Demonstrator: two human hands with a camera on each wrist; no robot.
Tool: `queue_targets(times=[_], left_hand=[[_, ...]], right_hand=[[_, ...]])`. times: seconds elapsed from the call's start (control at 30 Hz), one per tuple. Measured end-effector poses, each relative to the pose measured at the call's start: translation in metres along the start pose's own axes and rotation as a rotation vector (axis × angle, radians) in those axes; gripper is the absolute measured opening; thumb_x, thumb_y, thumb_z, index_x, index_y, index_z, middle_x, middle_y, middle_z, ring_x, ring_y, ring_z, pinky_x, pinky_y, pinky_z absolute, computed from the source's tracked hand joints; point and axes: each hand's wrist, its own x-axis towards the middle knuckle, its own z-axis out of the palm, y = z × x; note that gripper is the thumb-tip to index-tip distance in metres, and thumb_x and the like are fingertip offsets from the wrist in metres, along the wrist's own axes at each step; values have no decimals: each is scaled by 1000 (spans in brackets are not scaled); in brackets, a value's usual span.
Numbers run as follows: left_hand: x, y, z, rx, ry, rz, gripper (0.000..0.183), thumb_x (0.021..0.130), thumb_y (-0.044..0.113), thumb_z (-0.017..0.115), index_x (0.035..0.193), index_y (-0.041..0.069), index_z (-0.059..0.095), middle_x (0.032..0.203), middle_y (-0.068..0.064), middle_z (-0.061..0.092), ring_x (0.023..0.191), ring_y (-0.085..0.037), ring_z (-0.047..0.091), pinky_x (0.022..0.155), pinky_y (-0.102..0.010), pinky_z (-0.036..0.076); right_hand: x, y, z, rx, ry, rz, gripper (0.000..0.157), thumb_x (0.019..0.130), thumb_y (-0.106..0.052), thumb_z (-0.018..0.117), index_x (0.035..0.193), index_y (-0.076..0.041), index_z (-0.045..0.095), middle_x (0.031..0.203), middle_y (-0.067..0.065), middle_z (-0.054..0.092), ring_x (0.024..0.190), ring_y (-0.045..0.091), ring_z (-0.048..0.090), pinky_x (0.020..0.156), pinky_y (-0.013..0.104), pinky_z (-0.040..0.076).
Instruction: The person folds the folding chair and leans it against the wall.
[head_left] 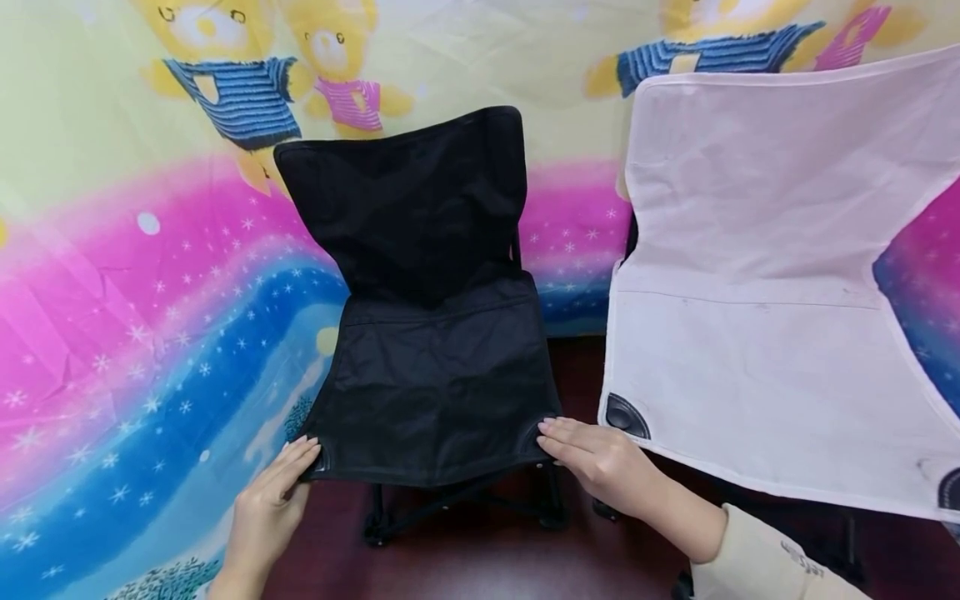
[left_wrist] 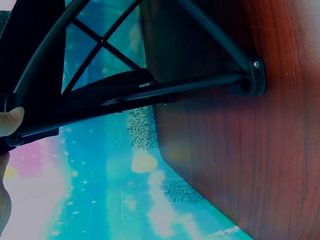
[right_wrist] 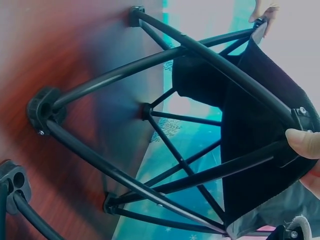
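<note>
Black fabric folding chair (head_left: pixel 442 367) stands on the red-brown wood-grain counter (head_left: pixel 465 575), left of a white fabric chair (head_left: pixel 750 358), its long axis near-to-far beyond my left hand (head_left: pixel 266 502) and right hand (head_left: pixel 603 461), whose fingers (head_left: pixel 297 458) pinch its near corners, neither hand closer.

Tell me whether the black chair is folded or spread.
Spread: its seat and backrest are opened out above splayed, crossed legs; the left hand and right hand hold the seat's front.
</note>
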Motion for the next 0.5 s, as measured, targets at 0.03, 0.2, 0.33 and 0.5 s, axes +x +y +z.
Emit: queue_targets(times=[0.03,0.2,0.33,0.5], left_hand=[[0,0,0,-5,4,0,57,90,42,29,100,-1,64,101,-15,60,106,-16,50,93,-8,24],[2,-1,0,-1,9,-3,57,90,42,29,99,-1,64,100,-15,61,105,-18,51,93,-9,24],[4,0,0,18,6,-15,52,90,40,34,98,-1,65,100,-14,61,104,-20,52,93,-8,23],[6,3,0,27,24,-16,25,72,-1,66,97,-1,65,100,-13,61,100,-25,54,93,-10,25]], right_hand=[[1,0,0,-1,1,1,31,92,-9,39,86,0,68,90,13,64,82,21,62,68,29,50],[3,-1,2,1,-3,6,32,92,-9,38,86,0,68,90,13,64,82,21,62,68,29,50],[5,-1,2,-1,3,6,32,92,-9,38,85,1,68,89,13,64,81,21,62,68,29,50],[7,0,4,-1,12,-2,32,92,-8,39,84,1,68,88,14,64,80,21,62,66,29,50]])
